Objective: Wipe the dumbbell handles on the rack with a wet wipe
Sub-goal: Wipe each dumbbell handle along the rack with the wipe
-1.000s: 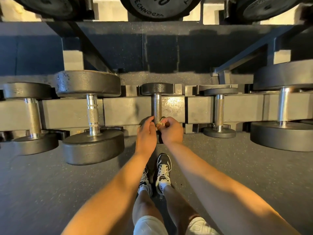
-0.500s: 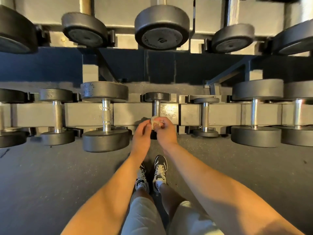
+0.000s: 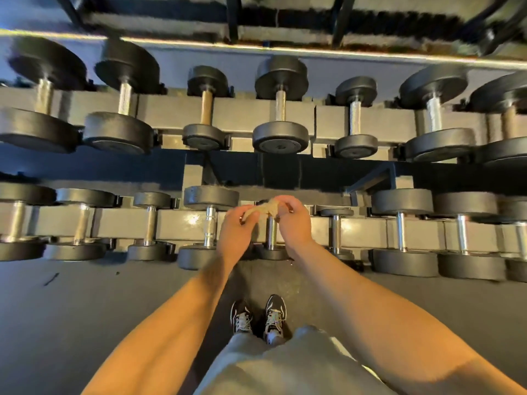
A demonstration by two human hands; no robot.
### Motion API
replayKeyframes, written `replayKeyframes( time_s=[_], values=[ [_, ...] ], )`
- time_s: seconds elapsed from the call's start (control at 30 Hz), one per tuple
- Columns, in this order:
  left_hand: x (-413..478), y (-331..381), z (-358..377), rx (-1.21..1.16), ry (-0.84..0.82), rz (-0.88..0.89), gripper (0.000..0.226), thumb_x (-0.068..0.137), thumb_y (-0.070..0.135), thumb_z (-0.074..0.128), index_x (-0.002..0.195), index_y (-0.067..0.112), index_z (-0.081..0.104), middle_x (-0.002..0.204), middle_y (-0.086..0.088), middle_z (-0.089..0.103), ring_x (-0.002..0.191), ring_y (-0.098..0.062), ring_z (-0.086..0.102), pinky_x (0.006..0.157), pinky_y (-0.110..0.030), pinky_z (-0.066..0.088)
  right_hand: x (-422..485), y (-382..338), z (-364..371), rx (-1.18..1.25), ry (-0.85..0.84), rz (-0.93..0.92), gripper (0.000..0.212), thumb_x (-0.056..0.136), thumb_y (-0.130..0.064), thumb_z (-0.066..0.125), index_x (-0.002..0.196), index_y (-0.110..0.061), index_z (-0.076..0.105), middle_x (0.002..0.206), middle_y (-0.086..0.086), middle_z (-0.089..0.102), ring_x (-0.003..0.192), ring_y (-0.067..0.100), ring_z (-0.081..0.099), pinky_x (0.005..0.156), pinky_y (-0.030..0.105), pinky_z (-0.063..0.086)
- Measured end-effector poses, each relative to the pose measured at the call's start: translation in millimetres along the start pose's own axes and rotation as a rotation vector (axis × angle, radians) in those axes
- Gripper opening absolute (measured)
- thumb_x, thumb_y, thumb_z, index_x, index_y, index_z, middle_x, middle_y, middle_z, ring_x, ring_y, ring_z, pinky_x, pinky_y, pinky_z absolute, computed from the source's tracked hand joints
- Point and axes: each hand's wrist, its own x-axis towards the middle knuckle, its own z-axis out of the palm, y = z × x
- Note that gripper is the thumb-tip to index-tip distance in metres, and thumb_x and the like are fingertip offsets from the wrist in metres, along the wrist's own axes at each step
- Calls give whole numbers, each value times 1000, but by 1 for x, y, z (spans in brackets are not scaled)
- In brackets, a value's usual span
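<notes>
Here, both forearms reach forward side by side. The left hand (image 3: 238, 228) and right hand (image 3: 292, 222) each pinch an end of the wet wipe (image 3: 263, 210), held between them over a small dumbbell handle (image 3: 271, 233) on the rack (image 3: 176, 226), lower tier.

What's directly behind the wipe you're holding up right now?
The small dumbbell: its chrome handle shows below the wipe, pinched between left hand and right hand. Its far head is mostly covered.

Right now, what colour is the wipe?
Beige-tan in this warm light; the head view shows the wipe best.
</notes>
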Motion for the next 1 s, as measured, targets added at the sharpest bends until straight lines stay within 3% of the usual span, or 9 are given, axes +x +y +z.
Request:
replayKeyframes(
  time_s=[0.1, 0.17, 0.33, 0.43, 0.57, 0.67, 0.73, 0.87, 1.0],
  values=[
    [-5, 23, -17, -70, 45, -7, 18, 103, 37, 54, 109, 23, 64, 100, 2, 66, 91, -10, 64, 80, -27, 52, -5, -19, -4, 107, 12, 45, 19, 101, -16, 53, 103, -23, 70, 101, -3, 69, 97, 14, 64, 92, 36, 55],
    [-10, 31, -27, -167, 81, -58, 21, 102, 39, 55, 116, 24, 59, 106, 4, 65, 95, -8, 64, 77, -24, 49, -6, -33, -4, 218, -18, 118, 20, 102, -19, 51, 112, -19, 68, 103, 3, 70, 96, 17, 66, 88, 34, 55],
    [-7, 38, -51, -434, 187, -102, 20, 96, 28, 66, 114, 26, 58, 105, -1, 70, 97, -18, 70, 91, -41, 58, -14, -61, 9, 471, -204, 114, 31, 101, -20, 58, 131, -15, 56, 120, 10, 66, 110, 21, 66, 93, 31, 54],
    [1, 41, -70, -456, 123, -82, 33, 94, 45, 66, 120, 25, 60, 109, 0, 71, 101, -15, 70, 96, -41, 57, -17, -74, 28, 437, -316, 115, 50, 96, -21, 66, 141, -25, 44, 128, 5, 61, 119, 18, 60, 99, 32, 48],
    [23, 41, -97, -529, 116, -86, 48, 91, 61, 57, 122, 24, 60, 113, -2, 70, 104, -15, 68, 95, -37, 55, -8, -98, 66, 348, -302, 126, 38, 95, -20, 67, 130, -26, 52, 120, 5, 67, 112, 19, 64, 101, 39, 52],
    [45, 42, -127, -497, 83, -92, 32, 101, 41, 57, 120, 15, 60, 99, -1, 65, 83, -7, 64, 69, -20, 52, 1, -117, 102, 250, -243, 87, 24, 95, -19, 66, 119, -23, 61, 111, 4, 70, 105, 21, 67, 97, 43, 55],
    [59, 41, -148, -448, 96, -62, 24, 103, 32, 56, 116, 12, 60, 93, 1, 60, 77, -6, 58, 63, -17, 48, 7, -128, 123, 204, -162, 55, 17, 97, -16, 61, 112, -22, 66, 107, 2, 69, 103, 20, 66, 90, 37, 57],
    [86, 27, -189, -495, 155, -38, 23, 102, 35, 57, 119, 19, 59, 106, 0, 62, 92, -10, 63, 68, -16, 51, 20, -149, 158, 220, -40, 51, 27, 102, -7, 45, 110, -20, 68, 104, 0, 63, 91, 10, 60, 66, 17, 46],
    [109, 23, -222, -537, 131, -79, 17, 99, 28, 58, 111, 18, 65, 107, -8, 67, 92, -13, 64, 78, -28, 53, 30, -161, 187, 184, -18, 84, 27, 105, -11, 46, 106, -27, 68, 109, 0, 63, 98, 14, 60, 76, 24, 52]
  ],
)
